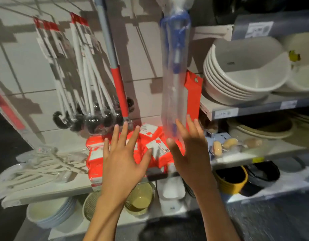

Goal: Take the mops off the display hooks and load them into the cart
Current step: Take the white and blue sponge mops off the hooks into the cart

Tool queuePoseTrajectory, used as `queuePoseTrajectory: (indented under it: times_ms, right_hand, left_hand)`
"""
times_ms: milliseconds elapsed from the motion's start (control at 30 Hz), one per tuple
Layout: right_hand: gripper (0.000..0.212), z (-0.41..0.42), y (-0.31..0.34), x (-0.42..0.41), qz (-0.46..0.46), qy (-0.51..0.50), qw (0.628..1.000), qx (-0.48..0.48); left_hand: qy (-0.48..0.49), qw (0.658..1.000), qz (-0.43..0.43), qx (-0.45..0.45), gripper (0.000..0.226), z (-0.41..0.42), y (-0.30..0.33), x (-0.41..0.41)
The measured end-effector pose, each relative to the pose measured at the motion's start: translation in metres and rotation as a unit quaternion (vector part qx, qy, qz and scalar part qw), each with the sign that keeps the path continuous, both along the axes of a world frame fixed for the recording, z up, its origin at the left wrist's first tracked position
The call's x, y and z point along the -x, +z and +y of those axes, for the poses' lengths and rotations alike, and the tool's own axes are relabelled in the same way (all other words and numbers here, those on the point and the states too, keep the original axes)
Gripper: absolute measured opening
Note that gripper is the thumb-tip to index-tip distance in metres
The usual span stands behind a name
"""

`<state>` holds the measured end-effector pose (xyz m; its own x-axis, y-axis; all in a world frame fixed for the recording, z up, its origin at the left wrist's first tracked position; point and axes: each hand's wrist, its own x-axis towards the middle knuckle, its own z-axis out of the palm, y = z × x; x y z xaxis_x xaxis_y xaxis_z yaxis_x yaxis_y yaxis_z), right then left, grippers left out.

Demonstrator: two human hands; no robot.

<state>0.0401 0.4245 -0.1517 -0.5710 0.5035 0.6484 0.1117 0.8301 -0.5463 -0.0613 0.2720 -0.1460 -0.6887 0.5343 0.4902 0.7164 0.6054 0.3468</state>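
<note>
Both hands raised, fingers spread, gripping nothing: left hand over red packets, right hand at the lower end of a plastic-sleeved blue mop (contact unclear, blurred). Mop hangs upright. Farther left, red-handled mop hangs against white wall.

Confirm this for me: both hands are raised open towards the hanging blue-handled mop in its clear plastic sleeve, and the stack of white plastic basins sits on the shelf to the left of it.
Not quite. The head view shows the stack of white plastic basins on the shelf to the right of the blue-handled mop in its clear plastic sleeve, not the left. The rest holds: the left hand and right hand are both raised open towards it.
</note>
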Motion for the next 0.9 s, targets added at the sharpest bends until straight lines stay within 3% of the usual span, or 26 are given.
queuePoseTrajectory:
  times_ms: [200, 400, 633, 767, 900]
  right_hand:
    - [0.073, -0.008, -0.017, -0.052, -0.09, -0.102, 0.991, -0.013]
    - [0.084, -0.03, -0.011, -0.092, -0.112, -0.213, 0.971, 0.002]
    - [0.059, -0.103, -0.024, -0.132, -0.121, -0.269, 0.952, 0.078]
    - [0.087, -0.15, -0.043, -0.163, -0.166, -0.348, 0.916, 0.107]
    - [0.08, -0.2, -0.058, -0.214, -0.162, -0.419, 0.88, 0.152]
  left_hand:
    - [-0.082, 0.994, -0.038, 0.056, 0.082, 0.009, -0.01, -0.024]
    - [-0.163, 0.984, 0.015, 0.076, 0.075, 0.015, -0.009, -0.037]
    - [-0.274, 0.96, 0.027, 0.054, 0.077, -0.014, -0.034, -0.057]
    - [-0.349, 0.936, -0.007, 0.053, 0.076, -0.032, -0.054, -0.086]
    - [-0.435, 0.896, -0.044, 0.076, 0.079, -0.048, -0.068, -0.133]
